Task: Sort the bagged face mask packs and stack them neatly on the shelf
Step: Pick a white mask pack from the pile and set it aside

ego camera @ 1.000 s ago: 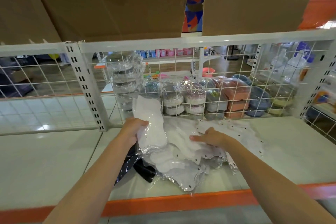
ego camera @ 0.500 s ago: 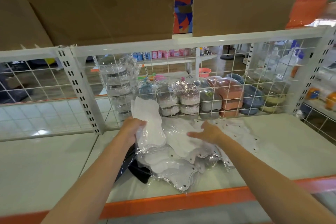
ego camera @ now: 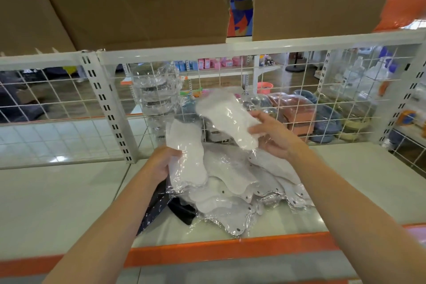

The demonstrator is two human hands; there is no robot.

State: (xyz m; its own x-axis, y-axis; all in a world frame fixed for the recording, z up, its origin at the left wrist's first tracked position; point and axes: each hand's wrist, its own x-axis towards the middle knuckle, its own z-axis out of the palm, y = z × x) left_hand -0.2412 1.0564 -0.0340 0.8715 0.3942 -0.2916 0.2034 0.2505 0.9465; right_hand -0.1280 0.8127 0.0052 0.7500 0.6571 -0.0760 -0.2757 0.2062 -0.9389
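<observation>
Plastic bags: crinkled clear pile of white mask packs (ego camera: 232, 189) on your shelf (ego camera: 64, 203), dark packs (ego camera: 182, 211) beneath.
Behind: wire mesh (ego camera: 288, 90), cardboard boxes (ego camera: 129, 0) overhead.
Left hand (ego camera: 162, 162): grips one white pack (ego camera: 186, 157) upright.
Right hand (ego camera: 274, 136): pinches a lifted pack (ego camera: 227, 117).

Left grip (ego camera: 162, 163) and right grip (ego camera: 274, 137) both clasping.

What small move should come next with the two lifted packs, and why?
Probably lay the white mask pack held by the right hand onto the pack in the left hand. Both are white and raised above the loose pile, so they likely belong in one stack.
</observation>
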